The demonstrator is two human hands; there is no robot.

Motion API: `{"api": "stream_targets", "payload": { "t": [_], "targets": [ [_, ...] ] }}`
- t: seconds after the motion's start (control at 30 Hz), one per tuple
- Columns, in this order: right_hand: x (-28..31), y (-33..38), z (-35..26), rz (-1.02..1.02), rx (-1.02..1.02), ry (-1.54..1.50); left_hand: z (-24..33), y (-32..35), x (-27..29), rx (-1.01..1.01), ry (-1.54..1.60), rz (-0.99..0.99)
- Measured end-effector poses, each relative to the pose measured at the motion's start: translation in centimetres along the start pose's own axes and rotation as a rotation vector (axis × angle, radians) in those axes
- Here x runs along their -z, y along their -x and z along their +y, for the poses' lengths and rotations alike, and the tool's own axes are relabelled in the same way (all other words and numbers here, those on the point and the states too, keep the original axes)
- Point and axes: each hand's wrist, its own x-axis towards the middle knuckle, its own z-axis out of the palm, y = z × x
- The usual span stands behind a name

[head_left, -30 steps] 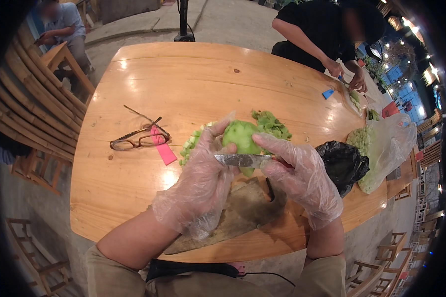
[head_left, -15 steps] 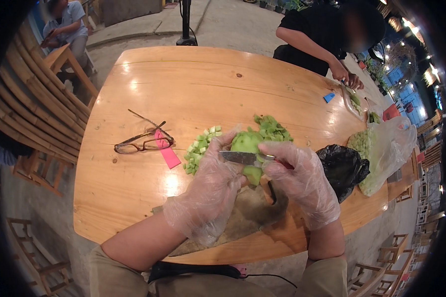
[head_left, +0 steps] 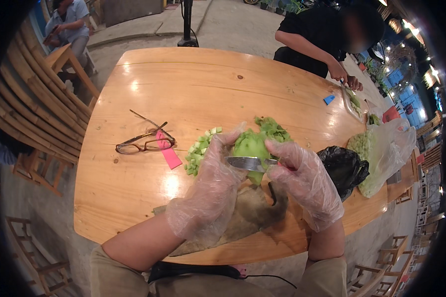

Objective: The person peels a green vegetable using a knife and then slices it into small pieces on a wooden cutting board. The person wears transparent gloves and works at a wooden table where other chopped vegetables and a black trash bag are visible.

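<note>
In a thin clear plastic glove, my left hand (head_left: 210,180) is closed around the left side of a pale green peeled vegetable that looks like a chayote (head_left: 251,143). My right hand (head_left: 305,180), gloved too, grips a small knife whose handle is mostly hidden by the fingers. The knife's blade (head_left: 244,163) points left and lies across the lower face of the chayote. Below the blade a green part (head_left: 255,178) sticks down. Beside my left hand sits a heap of pale green cubes (head_left: 198,152). Green peelings (head_left: 272,130) lie just beyond the chayote.
A grey-brown cloth (head_left: 248,213) lies under my hands on the wooden table (head_left: 183,94). Eyeglasses (head_left: 144,144) and a pink paper strip (head_left: 171,157) are to the left. On the right are a black plastic bag (head_left: 343,171) and a clear bag (head_left: 381,153). Across the table, another person (head_left: 309,37) cuts something.
The knife blade has shifted slightly right and down and now catches the light. The chayote has turned a little in my left hand, and the part below the blade looks narrower.
</note>
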Motion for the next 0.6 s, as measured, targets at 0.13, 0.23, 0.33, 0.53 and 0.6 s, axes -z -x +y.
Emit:
{"api": "stream_targets", "payload": {
  "t": [0.13, 0.23, 0.33, 0.53, 0.6],
  "targets": [
    [-0.4, 0.0, -0.3, 0.024, -0.014, -0.024, 0.0, 0.0, 0.1, 0.005, -0.069, 0.017],
    [-0.7, -0.1, -0.3, 0.044, -0.044, -0.021, 0.0, 0.1, -0.3, 0.024, -0.08, 0.054],
    [-1.2, -0.2, 0.3, 0.079, -0.061, -0.032, 0.2, 0.4, -0.8, 0.059, -0.064, 0.078],
    [-0.8, -0.3, 0.5, 0.122, -0.091, -0.124, 0.1, 0.2, -0.8, 0.124, -0.134, 0.089],
    [0.2, -0.7, -0.9, 0.09, -0.169, -0.027, -0.1, 0.1, -0.7, 0.127, -0.14, 0.163]
  ]
}}
